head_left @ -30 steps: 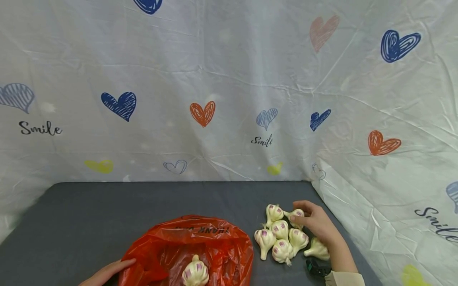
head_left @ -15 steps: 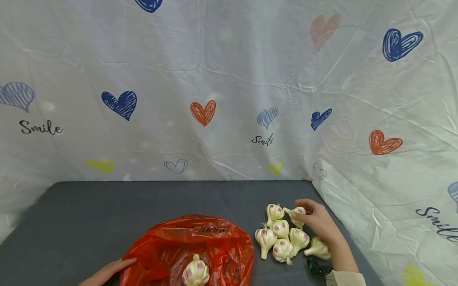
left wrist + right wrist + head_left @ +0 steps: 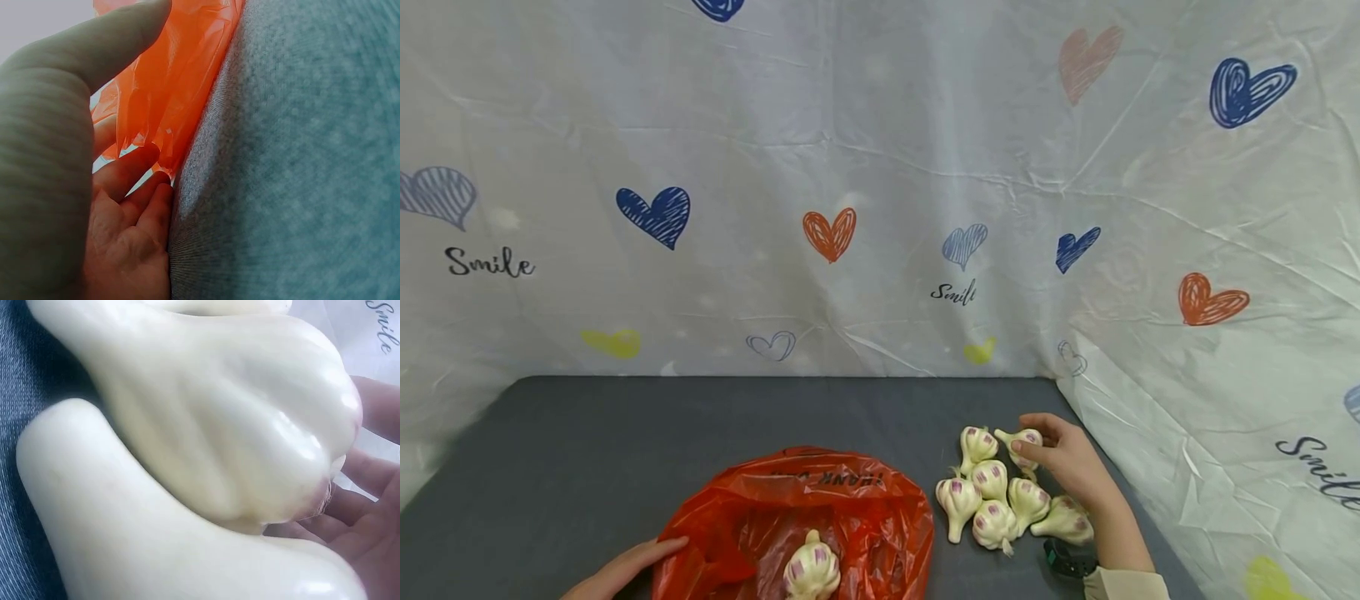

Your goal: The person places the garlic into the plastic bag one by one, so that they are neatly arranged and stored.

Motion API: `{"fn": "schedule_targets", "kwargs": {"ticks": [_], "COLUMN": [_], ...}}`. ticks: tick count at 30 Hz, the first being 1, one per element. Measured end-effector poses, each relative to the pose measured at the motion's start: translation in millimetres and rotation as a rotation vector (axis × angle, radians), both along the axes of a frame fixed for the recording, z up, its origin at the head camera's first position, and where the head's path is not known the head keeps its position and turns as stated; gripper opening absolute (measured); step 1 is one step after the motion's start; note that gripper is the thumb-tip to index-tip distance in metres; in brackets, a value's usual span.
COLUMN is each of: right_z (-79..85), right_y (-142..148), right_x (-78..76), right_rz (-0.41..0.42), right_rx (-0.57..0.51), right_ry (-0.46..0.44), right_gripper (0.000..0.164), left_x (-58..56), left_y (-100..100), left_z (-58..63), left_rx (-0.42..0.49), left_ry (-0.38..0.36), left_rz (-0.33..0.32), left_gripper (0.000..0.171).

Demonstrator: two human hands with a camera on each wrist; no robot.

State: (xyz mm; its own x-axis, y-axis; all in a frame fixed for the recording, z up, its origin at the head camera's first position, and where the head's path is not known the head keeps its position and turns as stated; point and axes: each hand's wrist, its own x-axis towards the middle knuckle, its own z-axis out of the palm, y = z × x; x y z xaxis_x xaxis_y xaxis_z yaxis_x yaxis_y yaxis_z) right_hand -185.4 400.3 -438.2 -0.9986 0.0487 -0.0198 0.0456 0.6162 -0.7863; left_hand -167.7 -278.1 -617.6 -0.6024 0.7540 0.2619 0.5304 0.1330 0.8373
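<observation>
In the head view, the left hand point(image 3: 625, 569) rests against the left side of a red plastic bag point(image 3: 718, 508). The left wrist view shows its thumb reaching over the plastic and the other fingers loosely bent against the bag point(image 3: 181, 69). A single garlic bulb point(image 3: 812, 568) lies inside. To the right, the right hand point(image 3: 1071, 462) has its thumb on the front of a garlic bulb point(image 3: 1025, 443) and fingers behind it. Several more bulbs point(image 3: 991, 481) cluster beside it. Up close, the right wrist view has pale bulbs point(image 3: 237, 412) in front of the fingers point(image 3: 369, 469).
All this sits on a dark grey tabletop point(image 3: 625, 450). A white sheet point(image 3: 880, 108) printed with hearts hangs behind it and along the right side. Below the right wrist is a small black device point(image 3: 1069, 560), near the lowest bulb point(image 3: 1063, 520).
The right hand and the bulb at its fingers have shifted slightly away. The bulb near the right wrist has shifted left toward the cluster. The left hand stays at the bag.
</observation>
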Motion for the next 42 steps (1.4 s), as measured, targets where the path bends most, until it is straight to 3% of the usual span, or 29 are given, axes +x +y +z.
{"fn": "schedule_targets", "kwargs": {"ticks": [6,28,35,42], "right_z": [4.0,17.2,23.1,30.4], "right_y": [-3.5,-10.8,-14.7,-22.0], "right_x": [1.4,1.3,2.7,7.0], "right_rz": [-0.007,-0.012,-0.001,0.03], "right_rx": [0.017,0.043,0.053,0.047], "right_ry": [0.01,0.076,0.089,0.135], "right_gripper": [0.066,0.064,0.064,0.062], "left_x": [-3.0,-6.8,-6.7,-2.8], "left_y": [0.5,-0.3,-1.0,-1.1], "left_z": [0.0,-3.3,-1.4,0.0], "left_rx": [0.021,0.038,0.018,0.004], "left_ry": [0.017,0.01,-0.027,-0.007], "left_rz": [-0.046,-0.06,-0.053,-0.022], "left_gripper": [0.094,0.097,0.097,0.097]}}
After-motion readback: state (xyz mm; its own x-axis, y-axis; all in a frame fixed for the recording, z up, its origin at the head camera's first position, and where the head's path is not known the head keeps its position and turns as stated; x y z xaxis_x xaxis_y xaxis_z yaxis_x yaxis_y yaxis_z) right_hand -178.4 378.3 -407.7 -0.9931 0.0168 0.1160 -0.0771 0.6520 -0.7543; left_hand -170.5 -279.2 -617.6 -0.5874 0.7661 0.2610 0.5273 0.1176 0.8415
